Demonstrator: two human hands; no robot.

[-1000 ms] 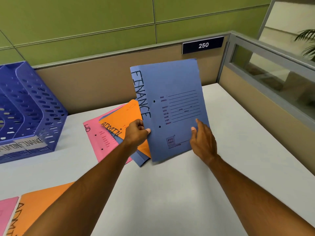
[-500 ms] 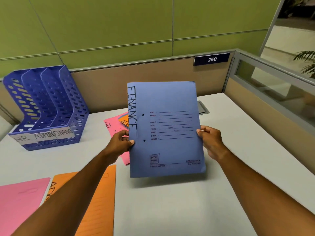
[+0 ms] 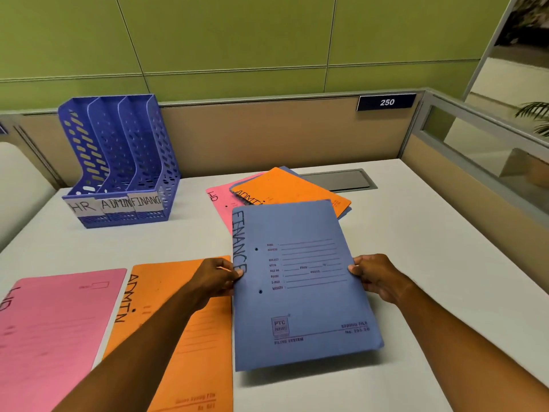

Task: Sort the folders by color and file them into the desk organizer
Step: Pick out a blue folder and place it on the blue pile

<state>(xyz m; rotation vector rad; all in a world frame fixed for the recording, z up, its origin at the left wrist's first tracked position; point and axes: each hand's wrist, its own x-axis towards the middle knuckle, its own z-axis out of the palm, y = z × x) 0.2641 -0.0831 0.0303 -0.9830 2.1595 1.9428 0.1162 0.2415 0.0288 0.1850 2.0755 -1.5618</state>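
Note:
A blue folder marked FINANCE (image 3: 300,281) is held just above the white desk (image 3: 430,263), tilted nearly flat. My left hand (image 3: 215,279) grips its left edge and my right hand (image 3: 374,276) grips its right edge. Near me on the left lie a pink HR folder (image 3: 50,331) and an orange ADMIN folder (image 3: 166,295) side by side. Behind the blue folder is a loose pile: an orange ADMIN folder (image 3: 285,188) on top, a pink one (image 3: 219,200) beneath, a blue corner showing. The blue three-slot desk organizer (image 3: 118,162), labelled HR, ADMIN, FINANCE, stands at the far left.
A tan partition wall (image 3: 267,135) runs along the back and a glazed partition (image 3: 481,150) along the right. A grey cable hatch (image 3: 341,179) is set into the desk behind the pile. A white rounded object sits at the far left edge.
The blue FINANCE folder has come down from upright to nearly flat and closer to me, both hands still on its edges. The view has tilted, showing more of the near folders and the organizer.

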